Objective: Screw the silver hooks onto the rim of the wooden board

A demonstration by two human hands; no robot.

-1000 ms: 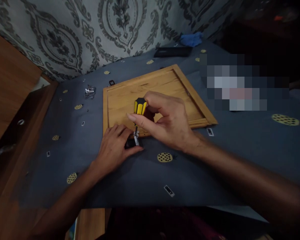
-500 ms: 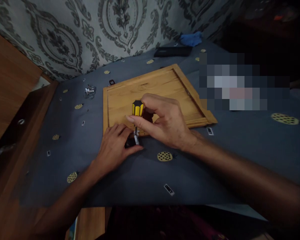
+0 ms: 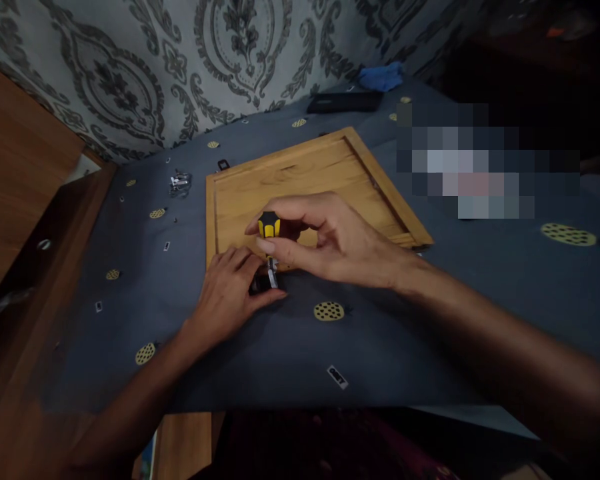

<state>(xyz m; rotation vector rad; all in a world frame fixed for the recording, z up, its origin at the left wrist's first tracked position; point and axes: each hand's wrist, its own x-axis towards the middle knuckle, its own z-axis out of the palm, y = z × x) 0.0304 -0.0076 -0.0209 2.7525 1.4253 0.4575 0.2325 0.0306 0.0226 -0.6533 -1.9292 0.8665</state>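
Note:
My right hand pinches the black-and-yellow handle of a screwdriver, which stands about upright over the near edge of a framed wooden panel. Below it, a metal hinge sits at that edge, toward the panel's near left corner. The fingers of my left hand rest over the corner, while the thumb reaches round the near side of the hinge and steadies it. The screwdriver's tip is too small and shadowed to make out.
More metal hardware lies left of the panel, and a small dark piece by its far left corner. A black case and a blue cloth are at the back. Wooden furniture stands at the left.
My right hand has turned and shifted its fingers around the screwdriver handle, which now sits slightly lower and farther left. My left hand has stayed at the hinge.

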